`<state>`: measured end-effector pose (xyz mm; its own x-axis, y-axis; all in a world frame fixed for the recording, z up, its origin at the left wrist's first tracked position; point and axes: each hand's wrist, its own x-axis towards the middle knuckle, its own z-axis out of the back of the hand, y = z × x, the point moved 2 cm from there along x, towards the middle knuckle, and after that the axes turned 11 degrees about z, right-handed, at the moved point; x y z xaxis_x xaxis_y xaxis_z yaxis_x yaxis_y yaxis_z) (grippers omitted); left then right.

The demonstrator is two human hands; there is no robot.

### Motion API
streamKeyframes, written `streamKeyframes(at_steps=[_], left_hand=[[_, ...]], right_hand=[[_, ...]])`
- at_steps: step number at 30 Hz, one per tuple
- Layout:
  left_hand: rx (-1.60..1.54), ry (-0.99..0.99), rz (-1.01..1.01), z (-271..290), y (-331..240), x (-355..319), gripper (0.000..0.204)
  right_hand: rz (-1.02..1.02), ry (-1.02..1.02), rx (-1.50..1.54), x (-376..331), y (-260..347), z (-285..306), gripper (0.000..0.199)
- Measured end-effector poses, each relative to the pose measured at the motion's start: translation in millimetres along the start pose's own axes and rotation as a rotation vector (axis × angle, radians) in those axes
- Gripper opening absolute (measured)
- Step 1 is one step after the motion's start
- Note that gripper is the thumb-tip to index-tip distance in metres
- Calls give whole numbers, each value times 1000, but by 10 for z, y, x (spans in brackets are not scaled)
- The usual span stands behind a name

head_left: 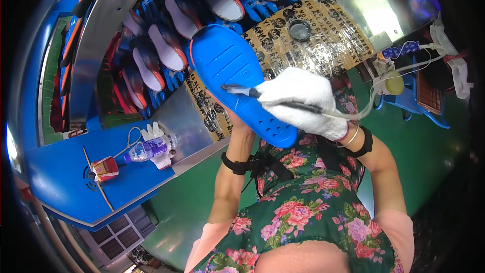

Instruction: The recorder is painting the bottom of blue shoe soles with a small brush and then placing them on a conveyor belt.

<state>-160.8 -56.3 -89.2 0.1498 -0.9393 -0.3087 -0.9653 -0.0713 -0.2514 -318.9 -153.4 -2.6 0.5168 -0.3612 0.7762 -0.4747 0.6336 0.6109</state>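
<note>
A blue shoe sole [230,68] is tilted in front of me, its broad end up and left and a cluster of small holes at its narrow end. My bare left hand [235,121] holds it from underneath; the fingers are mostly hidden behind it. In a white knit glove, my right hand [298,96] is closed around a brush [242,90] with a clear ferrule. The bristles lie at the middle of the sole's face. A thin pale tube [361,114] runs from the back of the brush off to the right.
Behind is a surface wrapped in printed tape [333,35], with a small round cup [299,30] on it. Racked shoes [166,48] with pale bottoms line the far side. A bottle [149,149], white glove [164,161] and red carton [105,169] lie on the blue table [65,187].
</note>
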Motion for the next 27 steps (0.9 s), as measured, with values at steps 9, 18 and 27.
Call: streamKeyframes(at_steps=[9,18,27], left_hand=[[133,349,153,18,-72,87,121],[110,534,191,281,-312,256,119],[-68,591,174,113,-230,285,123]], right_hand=[[-18,52,33,-140,28,-37,23],[19,60,38,-251,63,-148,20],[-54,64,102,-325,139,-124,23]])
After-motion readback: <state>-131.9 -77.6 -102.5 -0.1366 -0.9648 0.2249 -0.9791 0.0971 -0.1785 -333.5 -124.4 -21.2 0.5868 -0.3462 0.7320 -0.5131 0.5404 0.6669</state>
